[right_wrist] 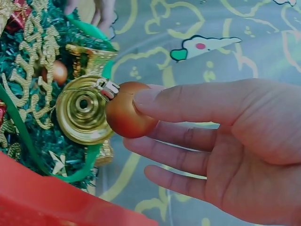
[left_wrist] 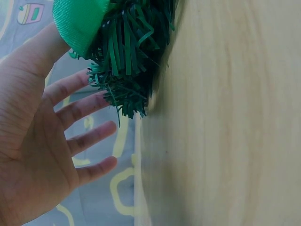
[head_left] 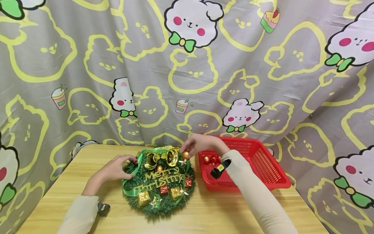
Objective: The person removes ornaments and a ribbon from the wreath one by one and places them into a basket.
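Observation:
A copper-coloured Christmas ball [right_wrist: 130, 113] with a silver cap is pinched between the thumb and fingers of my right hand [head_left: 201, 143]. It is over the upper right edge of a green tinsel wreath [head_left: 153, 211], beside a gold bell [head_left: 172, 158]. The wreath lies on the table and carries a green ribbon [head_left: 131, 192], gold "Merry Christmas" lettering [head_left: 159, 186], small gift boxes [head_left: 164, 189] and another copper ball [head_left: 159, 168]. At the wreath's left edge, my left hand [head_left: 115, 167] touches it with fingers spread; its thumb and index tips are partly hidden.
A red plastic basket [head_left: 268, 162] stands right of the wreath, holding several balls, among them a copper one [head_left: 206, 159] and a red one [head_left: 214, 159]. The wooden table [head_left: 105, 201] meets a patterned curtain [head_left: 152, 65] at the back.

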The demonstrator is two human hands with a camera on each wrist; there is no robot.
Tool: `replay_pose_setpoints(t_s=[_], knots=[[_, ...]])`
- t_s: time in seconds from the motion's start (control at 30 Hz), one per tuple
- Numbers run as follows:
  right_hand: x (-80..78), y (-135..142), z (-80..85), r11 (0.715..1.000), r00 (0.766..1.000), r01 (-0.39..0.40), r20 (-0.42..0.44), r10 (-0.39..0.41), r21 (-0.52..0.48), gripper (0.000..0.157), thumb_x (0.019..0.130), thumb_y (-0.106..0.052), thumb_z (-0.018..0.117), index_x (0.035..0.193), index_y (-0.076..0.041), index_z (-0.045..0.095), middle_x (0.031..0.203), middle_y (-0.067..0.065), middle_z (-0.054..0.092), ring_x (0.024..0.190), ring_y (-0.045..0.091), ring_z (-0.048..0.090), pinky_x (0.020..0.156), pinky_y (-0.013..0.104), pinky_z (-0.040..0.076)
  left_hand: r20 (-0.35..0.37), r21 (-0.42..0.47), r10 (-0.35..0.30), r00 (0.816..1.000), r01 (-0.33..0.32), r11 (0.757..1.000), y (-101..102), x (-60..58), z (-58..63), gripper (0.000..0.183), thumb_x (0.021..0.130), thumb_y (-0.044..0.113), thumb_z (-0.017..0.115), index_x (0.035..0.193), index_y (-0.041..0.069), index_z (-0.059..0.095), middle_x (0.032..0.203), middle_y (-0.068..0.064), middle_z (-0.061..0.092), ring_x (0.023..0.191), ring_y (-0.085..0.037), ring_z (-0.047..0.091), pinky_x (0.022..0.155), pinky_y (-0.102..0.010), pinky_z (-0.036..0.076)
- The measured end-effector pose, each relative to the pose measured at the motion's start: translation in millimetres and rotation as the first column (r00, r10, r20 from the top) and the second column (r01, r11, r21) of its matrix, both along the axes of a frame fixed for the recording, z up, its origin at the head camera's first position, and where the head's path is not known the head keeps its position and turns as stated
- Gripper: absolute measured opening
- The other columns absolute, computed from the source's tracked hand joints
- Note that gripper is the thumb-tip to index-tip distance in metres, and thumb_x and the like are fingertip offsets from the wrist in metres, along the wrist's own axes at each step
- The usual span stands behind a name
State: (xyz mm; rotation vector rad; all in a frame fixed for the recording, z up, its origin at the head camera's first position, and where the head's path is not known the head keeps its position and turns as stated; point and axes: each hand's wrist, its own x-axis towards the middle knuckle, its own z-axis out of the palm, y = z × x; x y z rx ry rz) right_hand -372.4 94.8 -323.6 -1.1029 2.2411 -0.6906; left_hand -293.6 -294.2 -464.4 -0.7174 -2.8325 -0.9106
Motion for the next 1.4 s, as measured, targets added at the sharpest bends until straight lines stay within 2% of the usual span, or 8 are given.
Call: replay_pose_setpoints(t_s=[0.23,0.53,0.8,0.93,1.2,1.4], knots=[[2.5,18,9.2,0.999,1.0,0.023,0.01,-0.023,-0.045,0.035,0.091,-0.001,0.073,0.125,-0.005,0.072,0.123,0.013,0.073,0.105,0.021,0.073,0.089,0.028,0.061,-0.001,0.002,0.002,1.0,-0.002,1.0,-1,-1.4,-2.1,0.065,0.076,0.033,0.087,0.131,0.007,0.063,0.133,-0.017,0.064,0.122,-0.043,0.058,0.101,-0.064,0.05],[2.9,41,19.1,0.996,0.996,0.072,-0.054,-0.075,-0.046,0.033,0.091,-0.004,0.074,0.124,-0.01,0.074,0.122,0.008,0.074,0.108,0.019,0.071,0.093,0.027,0.06,0.009,0.004,0.001,1.0,-0.001,1.0,-1,-1.3,-1.8,0.066,0.077,0.033,0.087,0.131,0.006,0.062,0.134,-0.017,0.064,0.124,-0.044,0.058,0.102,-0.064,0.05],[4.0,64,26.3,0.992,0.989,0.109,-0.089,-0.115,-0.068,0.034,0.091,-0.001,0.073,0.124,-0.004,0.072,0.122,0.011,0.073,0.105,0.021,0.071,0.091,0.027,0.06,0.015,0.014,-0.006,1.0,0.006,1.0,0,0.1,-1.2,0.066,0.077,0.032,0.087,0.132,0.006,0.062,0.134,-0.018,0.064,0.125,-0.045,0.057,0.102,-0.064,0.05],[3.6,77,28.9,0.989,0.981,0.131,-0.132,-0.139,-0.065,0.035,0.09,-0.004,0.075,0.124,-0.001,0.072,0.123,0.012,0.072,0.106,0.021,0.071,0.09,0.027,0.06,0.011,0.016,-0.007,1.0,0.007,1.0,-1,-0.7,-1.9,0.065,0.077,0.032,0.087,0.132,0.006,0.062,0.135,-0.018,0.064,0.125,-0.044,0.057,0.102,-0.065,0.05],[-0.3,98,27.7,0.983,0.969,0.166,-0.17,-0.177,-0.075,0.033,0.09,-0.004,0.075,0.122,-0.003,0.073,0.125,0.016,0.071,0.106,0.023,0.07,0.089,0.026,0.06,0.009,0.022,-0.015,1.0,0.015,1.0,-1,-1.9,-3.2,0.064,0.078,0.031,0.087,0.132,0.006,0.062,0.134,-0.018,0.064,0.126,-0.044,0.057,0.102,-0.064,0.05],[-0.2,112,25.5,0.968,0.949,0.244,-0.19,-0.251,-0.061,0.033,0.09,-0.006,0.076,0.123,-0.007,0.073,0.124,0.012,0.071,0.107,0.022,0.068,0.091,0.029,0.059,0.007,0.017,-0.013,1.0,0.012,1.0,-1,-2.2,-4.1,0.064,0.078,0.031,0.086,0.132,0.006,0.062,0.135,-0.017,0.064,0.127,-0.045,0.056,0.103,-0.065,0.049]])
